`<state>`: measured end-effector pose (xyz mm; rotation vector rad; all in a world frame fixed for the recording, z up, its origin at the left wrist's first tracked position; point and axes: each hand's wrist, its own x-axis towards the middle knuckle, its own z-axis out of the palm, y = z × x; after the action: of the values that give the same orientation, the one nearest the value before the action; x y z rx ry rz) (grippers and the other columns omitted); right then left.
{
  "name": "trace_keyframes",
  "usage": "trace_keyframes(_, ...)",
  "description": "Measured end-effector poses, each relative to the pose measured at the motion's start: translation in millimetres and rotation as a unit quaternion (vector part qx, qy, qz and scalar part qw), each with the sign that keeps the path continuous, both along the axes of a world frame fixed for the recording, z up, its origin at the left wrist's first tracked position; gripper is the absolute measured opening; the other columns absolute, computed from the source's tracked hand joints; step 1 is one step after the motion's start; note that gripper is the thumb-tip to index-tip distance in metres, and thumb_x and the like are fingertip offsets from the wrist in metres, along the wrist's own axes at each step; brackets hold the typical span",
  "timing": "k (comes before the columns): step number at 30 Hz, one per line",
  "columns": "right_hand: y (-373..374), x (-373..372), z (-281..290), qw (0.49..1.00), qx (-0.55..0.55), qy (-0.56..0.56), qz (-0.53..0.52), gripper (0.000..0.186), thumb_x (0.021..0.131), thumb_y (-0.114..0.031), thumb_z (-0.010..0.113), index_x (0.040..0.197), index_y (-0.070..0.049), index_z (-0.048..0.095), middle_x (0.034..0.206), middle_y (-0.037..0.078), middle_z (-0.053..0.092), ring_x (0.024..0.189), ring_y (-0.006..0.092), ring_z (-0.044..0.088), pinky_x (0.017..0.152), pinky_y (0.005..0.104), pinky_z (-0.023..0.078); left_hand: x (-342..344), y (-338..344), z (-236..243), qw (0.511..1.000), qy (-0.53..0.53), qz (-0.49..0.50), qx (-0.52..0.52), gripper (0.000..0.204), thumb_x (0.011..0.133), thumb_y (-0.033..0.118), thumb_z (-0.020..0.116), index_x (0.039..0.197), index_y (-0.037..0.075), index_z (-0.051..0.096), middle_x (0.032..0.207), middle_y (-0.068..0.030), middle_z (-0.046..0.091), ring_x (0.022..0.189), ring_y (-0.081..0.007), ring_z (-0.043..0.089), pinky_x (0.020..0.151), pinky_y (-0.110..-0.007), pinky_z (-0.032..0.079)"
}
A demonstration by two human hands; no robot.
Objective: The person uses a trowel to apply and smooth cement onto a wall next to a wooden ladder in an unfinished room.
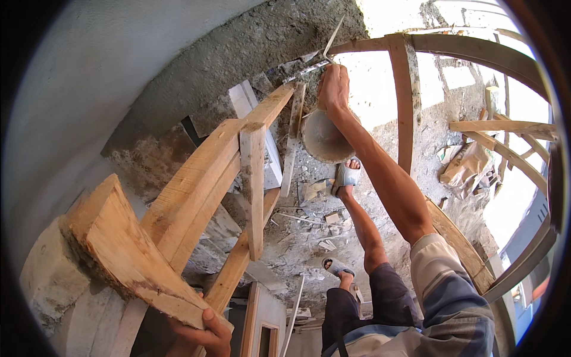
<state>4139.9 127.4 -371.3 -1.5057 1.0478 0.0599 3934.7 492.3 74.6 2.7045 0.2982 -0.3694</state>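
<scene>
My right hand (pixel 335 86) is stretched far forward, closed round the handle of a trowel. The trowel (pixel 334 37) shows a thin metal blade, nearly edge-on, against the rough grey mortar (pixel 279 35). Below that hand and forearm is a round grey bucket (pixel 326 140), partly covered by the arm. At the lower left my left hand (pixel 205 334) grips the near end of a thick wooden board (pixel 140 256). Grey mortar clings to the board's left edge. The trowel's handle is mostly hidden by my fingers.
A wooden trestle (pixel 202 172) stands between my hands. A curved beam (pixel 476 50) with a post (pixel 404 101) rises at right. Rubble and wood scraps (pixel 333 220) litter the ground round my sandalled feet (pixel 347 177). A torn paper sack (pixel 467 166) lies right; a smooth wall (pixel 119 65) bounds the left.
</scene>
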Motion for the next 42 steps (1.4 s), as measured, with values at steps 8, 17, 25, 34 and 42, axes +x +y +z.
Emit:
trace_keyframes(8, -1, -92, 54, 0.981, 0.086, 0.087, 0.151, 0.056, 0.104, -0.037, 0.061, 0.141, 0.001, 0.041, 0.074, 0.004, 0.058, 0.049, 0.0119, 0.053, 0.042, 0.0289, 0.042, -3, -6, 1, 1.000, -0.008, 0.025, -0.011, 0.067, 0.110, 0.030, 0.043, 0.152, -0.011, 0.009, 0.139, -0.0367, 0.044, 0.117, -0.0357, 0.059, 0.095, -0.046, 0.054)
trace_keyframes(17, 21, -64, 20, 0.993, 0.102, 0.017, 0.063, 0.048, 0.105, -0.038, 0.060, 0.137, -0.003, 0.055, 0.068, -0.002, 0.052, 0.043, 0.0063, 0.042, 0.036, 0.0252, 0.034, -1, -5, 8, 0.999, 0.031, 0.029, 0.004, 0.068, 0.110, 0.031, 0.043, 0.151, -0.011, 0.008, 0.142, -0.0374, 0.041, 0.121, -0.0375, 0.057, 0.099, -0.048, 0.053)
trace_keyframes(25, -16, 54, -65, 0.984, -0.072, -0.122, 0.105, 0.052, 0.101, -0.043, 0.069, 0.135, -0.005, 0.060, 0.066, 0.001, 0.057, 0.046, 0.0088, 0.050, 0.038, 0.0285, 0.037, -3, 2, -1, 0.999, -0.004, 0.027, -0.043, 0.069, 0.109, 0.029, 0.043, 0.151, -0.012, 0.006, 0.143, -0.0381, 0.039, 0.123, -0.0373, 0.056, 0.100, -0.047, 0.052)
trace_keyframes(34, -27, 13, 3, 0.974, 0.023, -0.171, 0.146, 0.048, 0.103, -0.036, 0.067, 0.138, -0.004, 0.061, 0.072, -0.001, 0.058, 0.053, 0.0046, 0.048, 0.044, 0.0236, 0.036, 2, -13, 1, 0.999, -0.007, 0.043, -0.012, 0.068, 0.109, 0.028, 0.044, 0.150, -0.013, 0.009, 0.142, -0.0386, 0.042, 0.121, -0.0362, 0.058, 0.099, -0.047, 0.053)
trace_keyframes(42, -33, -176, 100, 0.983, 0.072, 0.027, 0.165, 0.049, 0.103, -0.030, 0.067, 0.141, 0.000, 0.060, 0.077, -0.001, 0.060, 0.065, 0.0050, 0.052, 0.055, 0.0237, 0.043, 1, -6, -3, 0.999, -0.011, 0.033, -0.038, 0.070, 0.109, 0.030, 0.047, 0.150, -0.014, 0.011, 0.140, -0.0386, 0.045, 0.120, -0.0366, 0.059, 0.098, -0.047, 0.053)
